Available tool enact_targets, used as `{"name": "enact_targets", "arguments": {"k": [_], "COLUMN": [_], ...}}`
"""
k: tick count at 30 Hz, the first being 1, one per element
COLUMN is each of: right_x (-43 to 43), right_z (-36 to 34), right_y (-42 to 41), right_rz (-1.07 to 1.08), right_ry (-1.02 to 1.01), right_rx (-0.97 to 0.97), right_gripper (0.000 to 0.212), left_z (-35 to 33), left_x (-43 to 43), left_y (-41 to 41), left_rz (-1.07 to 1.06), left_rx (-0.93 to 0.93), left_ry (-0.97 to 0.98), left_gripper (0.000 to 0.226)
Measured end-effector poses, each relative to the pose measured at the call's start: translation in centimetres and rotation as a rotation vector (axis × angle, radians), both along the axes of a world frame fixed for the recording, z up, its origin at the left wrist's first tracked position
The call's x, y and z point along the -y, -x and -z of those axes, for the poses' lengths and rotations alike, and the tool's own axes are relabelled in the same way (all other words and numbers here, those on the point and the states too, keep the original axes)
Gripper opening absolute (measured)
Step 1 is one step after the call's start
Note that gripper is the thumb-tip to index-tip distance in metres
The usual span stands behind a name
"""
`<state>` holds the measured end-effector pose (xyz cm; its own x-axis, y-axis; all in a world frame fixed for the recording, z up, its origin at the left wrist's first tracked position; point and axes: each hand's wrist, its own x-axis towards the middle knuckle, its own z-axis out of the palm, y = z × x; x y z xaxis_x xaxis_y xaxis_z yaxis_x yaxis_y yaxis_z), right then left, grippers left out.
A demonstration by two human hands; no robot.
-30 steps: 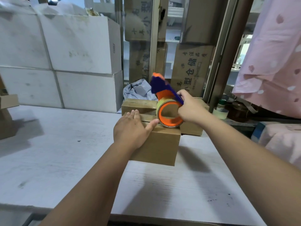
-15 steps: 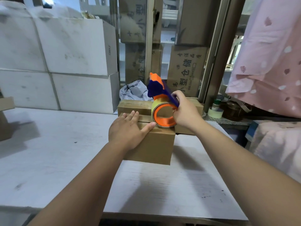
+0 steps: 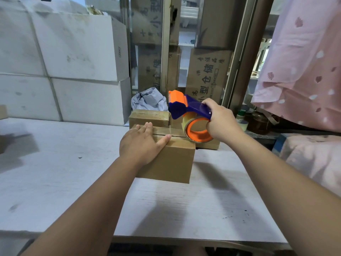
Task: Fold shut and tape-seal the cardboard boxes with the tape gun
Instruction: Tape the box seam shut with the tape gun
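A small brown cardboard box (image 3: 171, 163) stands on the white table (image 3: 55, 172) with its top flaps folded down. My left hand (image 3: 142, 143) lies flat on the left part of its top, fingers straight. My right hand (image 3: 221, 121) grips the handle of the blue and orange tape gun (image 3: 188, 111), whose orange-cored tape roll hangs over the box's far right corner. A strip of clear tape runs across the top seam. Behind it sits a second small cardboard box (image 3: 149, 117), closed.
Stacked white cartons (image 3: 73, 61) line the back left. A crumpled grey bag (image 3: 149, 98) lies behind the boxes. Brown printed cartons (image 3: 206, 74) stand behind glass. Pink patterned cloth (image 3: 302, 61) hangs at right, with small jars (image 3: 241, 117) below it.
My right hand has tilted the tape gun so its blue and orange head points left and lies flatter. My left hand stays pressed on the box top.
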<state>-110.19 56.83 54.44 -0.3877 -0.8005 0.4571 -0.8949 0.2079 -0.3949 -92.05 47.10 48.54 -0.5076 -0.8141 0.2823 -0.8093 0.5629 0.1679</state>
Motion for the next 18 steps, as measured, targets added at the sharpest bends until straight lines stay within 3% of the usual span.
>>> {"name": "enact_targets", "arguments": {"k": [5, 18], "right_x": [-0.7, -1.6], "right_z": [-0.3, 0.1], "right_y": [0.6, 0.9], "right_rz": [0.045, 0.030], "right_ry": [-0.040, -0.098], "right_rx": [-0.118, -0.104], "right_gripper": [0.051, 0.051], "left_z": [0.0, -0.4], "left_x": [0.0, -0.3], "left_y": [0.0, -0.1], "left_rz": [-0.001, -0.001], "left_rx": [0.000, 0.020], "left_ry": [0.015, -0.014], "left_gripper": [0.083, 0.095]}}
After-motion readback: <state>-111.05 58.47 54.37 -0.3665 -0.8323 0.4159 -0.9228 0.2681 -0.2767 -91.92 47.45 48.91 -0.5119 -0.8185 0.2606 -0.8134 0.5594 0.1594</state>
